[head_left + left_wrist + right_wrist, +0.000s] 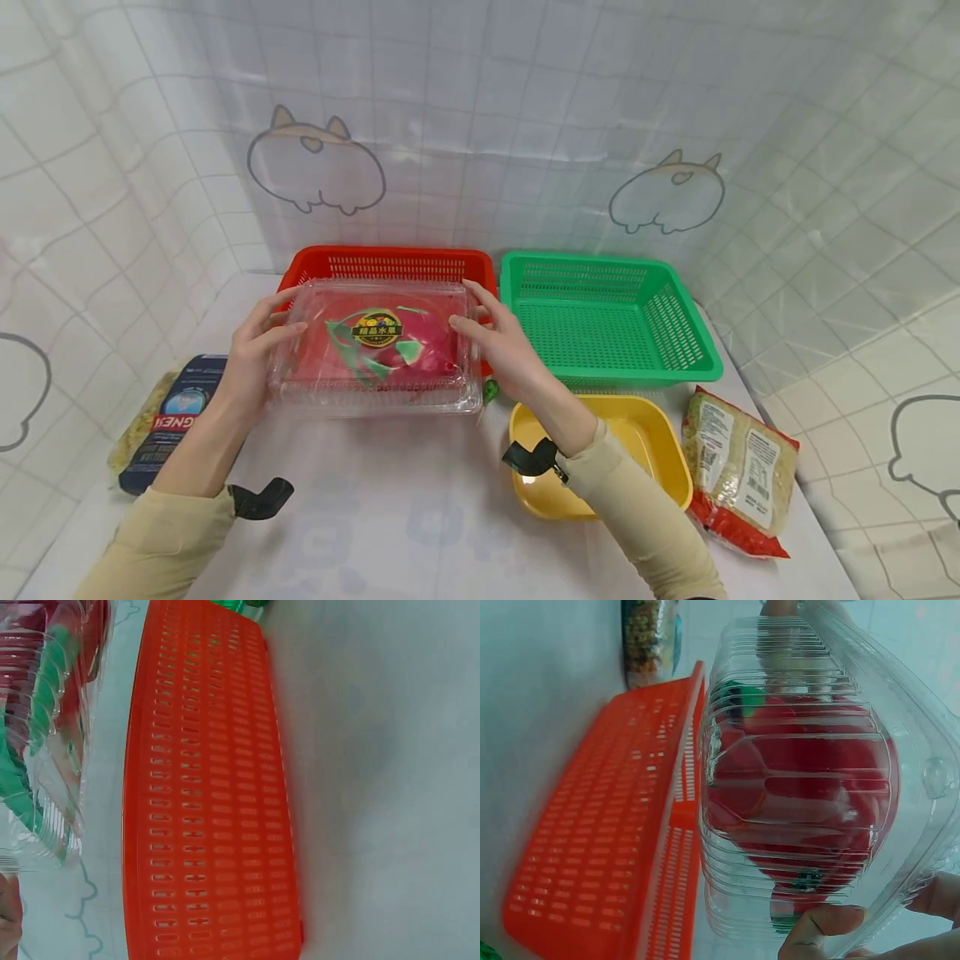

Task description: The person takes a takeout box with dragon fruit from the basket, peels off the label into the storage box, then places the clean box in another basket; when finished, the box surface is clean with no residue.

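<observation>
A clear plastic clamshell box (375, 400) with a round gold-and-black label hangs between my two hands in the head view. Through its lid show a pink-red dragon fruit (429, 340) and its green scales. My left hand (258, 342) grips the box's left end, while my right hand (498, 337) holds the right end, thumb on top. Behind and partly hidden by the box stands a red slotted basket (397, 252). In the right wrist view the box (802, 772) overlaps the basket's rim, with fingers (825, 926) at its lower edge.
A green basket (600, 333) stands right of the red one. Nearer lies a yellow tray (637, 433), with a red-edged bag of grains (742, 467) beside it. Far left is a blue pasta bag (176, 417). A small green item (490, 390) shows by my right wrist.
</observation>
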A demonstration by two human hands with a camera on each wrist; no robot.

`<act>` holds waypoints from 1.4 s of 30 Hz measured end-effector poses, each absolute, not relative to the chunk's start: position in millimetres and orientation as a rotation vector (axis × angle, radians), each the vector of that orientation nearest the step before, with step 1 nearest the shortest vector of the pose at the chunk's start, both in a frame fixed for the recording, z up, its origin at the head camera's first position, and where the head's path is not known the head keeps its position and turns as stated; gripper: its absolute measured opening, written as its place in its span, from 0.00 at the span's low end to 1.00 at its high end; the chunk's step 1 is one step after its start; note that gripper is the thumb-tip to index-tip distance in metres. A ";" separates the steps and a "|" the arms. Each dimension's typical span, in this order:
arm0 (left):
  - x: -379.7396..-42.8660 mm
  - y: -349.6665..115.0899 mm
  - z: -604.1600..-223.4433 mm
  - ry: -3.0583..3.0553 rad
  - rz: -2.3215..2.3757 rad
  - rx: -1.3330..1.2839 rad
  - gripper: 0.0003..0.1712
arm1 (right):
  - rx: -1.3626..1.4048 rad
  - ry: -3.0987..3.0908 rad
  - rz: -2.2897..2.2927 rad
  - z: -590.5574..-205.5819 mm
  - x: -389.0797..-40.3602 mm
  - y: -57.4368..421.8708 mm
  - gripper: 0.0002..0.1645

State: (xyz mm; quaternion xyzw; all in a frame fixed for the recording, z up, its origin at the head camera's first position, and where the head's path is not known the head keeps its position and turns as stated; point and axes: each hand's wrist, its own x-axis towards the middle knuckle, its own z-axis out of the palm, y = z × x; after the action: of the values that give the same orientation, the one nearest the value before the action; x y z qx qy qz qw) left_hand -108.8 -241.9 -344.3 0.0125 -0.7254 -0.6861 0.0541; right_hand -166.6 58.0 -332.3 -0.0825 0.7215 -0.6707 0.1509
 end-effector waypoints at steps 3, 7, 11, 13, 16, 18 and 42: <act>-102.1 -243.2 -345.6 -2.244 -2.075 0.068 0.28 | -0.224 2.065 -1.921 -335.8 -161.9 57.9 0.37; -91.0 -244.2 -348.6 -2.236 -2.097 0.062 0.28 | -0.222 2.076 -1.900 -338.7 -154.4 58.6 0.37; -80.9 -241.9 -353.7 -2.208 -2.115 0.030 0.28 | -0.265 2.100 -1.894 -341.3 -145.6 60.7 0.37; -77.0 -240.5 -356.5 -2.208 -2.111 0.024 0.28 | -0.282 2.095 -1.901 -343.3 -141.2 61.3 0.36; -72.1 -239.6 -361.2 -2.205 -2.103 0.023 0.27 | -0.310 2.078 -1.904 -347.2 -134.3 61.3 0.35; -69.6 -239.8 -364.5 -2.201 -2.091 0.021 0.26 | -0.330 2.071 -1.888 -350.5 -130.5 61.5 0.35; -43.7 -253.9 -403.7 -2.436 -2.050 -0.228 0.34 | -0.374 2.140 -1.638 -383.5 -97.2 70.1 0.35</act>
State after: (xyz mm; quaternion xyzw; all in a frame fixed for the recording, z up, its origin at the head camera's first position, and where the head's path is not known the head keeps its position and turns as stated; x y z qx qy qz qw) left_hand -43.7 -253.9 -403.7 -0.0715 -0.7629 -0.6421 -0.0253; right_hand -97.2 70.1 -383.5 -0.1345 0.7692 -0.5888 0.2088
